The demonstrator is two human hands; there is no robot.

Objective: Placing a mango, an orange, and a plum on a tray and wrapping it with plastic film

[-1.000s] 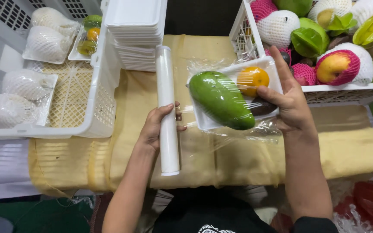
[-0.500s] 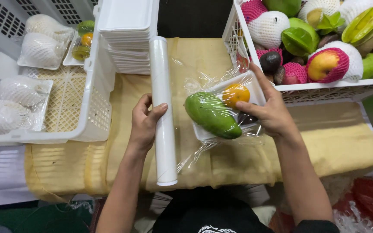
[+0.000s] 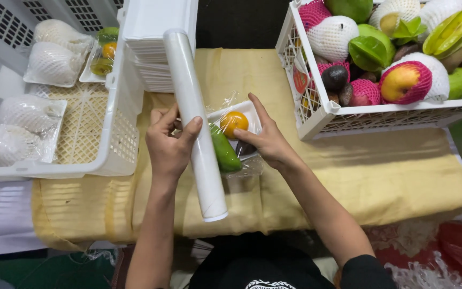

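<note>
Left hand gripped cling film roll; right hand clasped wrapped fruit tray holding green mango, orange, above cloth-covered surface.

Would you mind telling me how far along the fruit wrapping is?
Done: wrapped trays sit in the left crate. In hand: the right hand holds a tray of mango and orange under film, while the left hand grips the film roll. Left: loose fruit fills the right crate, and empty trays remain stacked.

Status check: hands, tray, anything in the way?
Left hand grips film roll. Right hand holds wrapped fruit tray against the roll. Nothing between them.
</note>
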